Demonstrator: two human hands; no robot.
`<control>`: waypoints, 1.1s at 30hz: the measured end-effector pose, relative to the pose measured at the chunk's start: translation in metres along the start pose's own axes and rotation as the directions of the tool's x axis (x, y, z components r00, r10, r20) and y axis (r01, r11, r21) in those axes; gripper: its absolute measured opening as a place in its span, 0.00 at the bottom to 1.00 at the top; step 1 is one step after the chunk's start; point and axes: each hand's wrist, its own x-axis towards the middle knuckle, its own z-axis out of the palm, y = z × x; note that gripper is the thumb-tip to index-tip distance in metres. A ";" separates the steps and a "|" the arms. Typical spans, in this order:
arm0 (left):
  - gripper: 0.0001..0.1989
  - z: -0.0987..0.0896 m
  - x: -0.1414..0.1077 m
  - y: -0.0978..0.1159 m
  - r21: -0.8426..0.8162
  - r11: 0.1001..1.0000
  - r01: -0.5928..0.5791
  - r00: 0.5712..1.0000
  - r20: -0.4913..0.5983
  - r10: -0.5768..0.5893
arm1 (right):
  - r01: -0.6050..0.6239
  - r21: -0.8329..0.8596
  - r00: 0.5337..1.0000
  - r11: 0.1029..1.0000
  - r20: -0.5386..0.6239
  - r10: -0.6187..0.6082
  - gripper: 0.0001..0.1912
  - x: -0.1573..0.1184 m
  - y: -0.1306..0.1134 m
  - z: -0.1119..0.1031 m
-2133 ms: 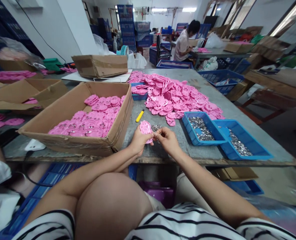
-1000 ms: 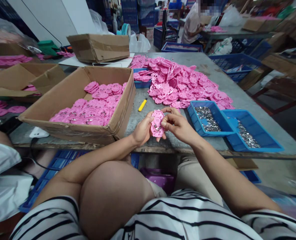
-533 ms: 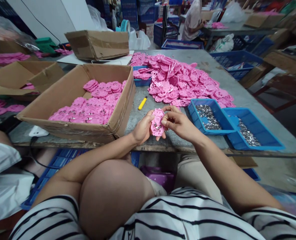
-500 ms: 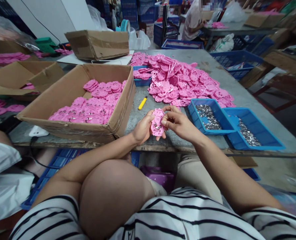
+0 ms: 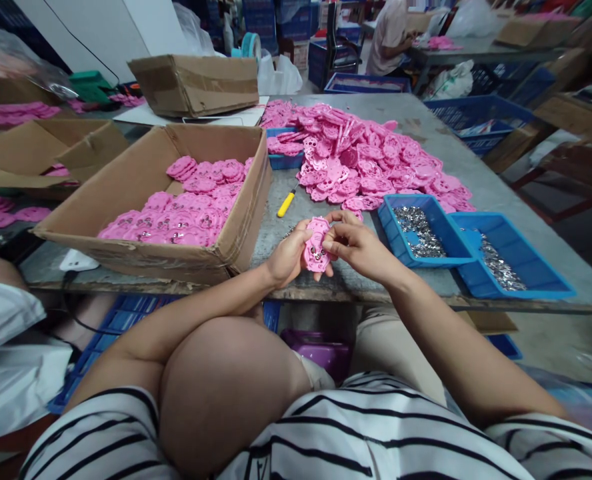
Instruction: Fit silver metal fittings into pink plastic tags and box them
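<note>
The pink plate (image 5: 317, 243) is held up between both hands over the near edge of the table (image 5: 279, 190), its long axis running almost straight away from the person, one narrow end near and the other far. The left hand (image 5: 287, 259) is closed on the plate from its left side, thumb on the upper face and fingers passing under it so that the tips show past its near right corner. The right hand (image 5: 356, 247) comes in from the plate's right, thumb and forefinger brought narrowly together against the long right edge, across the axis rather than along it; whether they pinch a small part there cannot be told. Both hands touch the plate, so neither is nearer. Shiny metal bits show on the plate's near half. To the right of the plate are two blue trays (image 5: 433, 262) (image 5: 536, 263) with loose metal pieces, on the right hand's side; to its left stands a cardboard box (image 5: 141, 257), on the left hand's side. Beyond the plate lie a pink pile (image 5: 376, 160) and, slightly left, a yellow-handled tool (image 5: 286, 205).
</note>
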 end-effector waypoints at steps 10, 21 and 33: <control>0.25 -0.004 -0.001 -0.005 0.201 0.979 -0.029 1.000 0.014 0.027 | -0.028 0.083 0.992 0.996 -0.124 0.039 0.07 -0.005 0.007 0.010; 0.26 -0.008 0.001 -0.008 0.326 0.942 -0.077 0.997 0.013 0.077 | 0.053 0.015 0.967 0.998 -0.252 -0.048 0.11 -0.013 0.008 0.021; 0.23 -0.005 -0.001 0.002 0.367 0.927 -0.076 0.997 0.002 0.081 | 0.050 0.238 0.770 0.970 -0.627 0.114 0.13 -0.009 0.035 0.017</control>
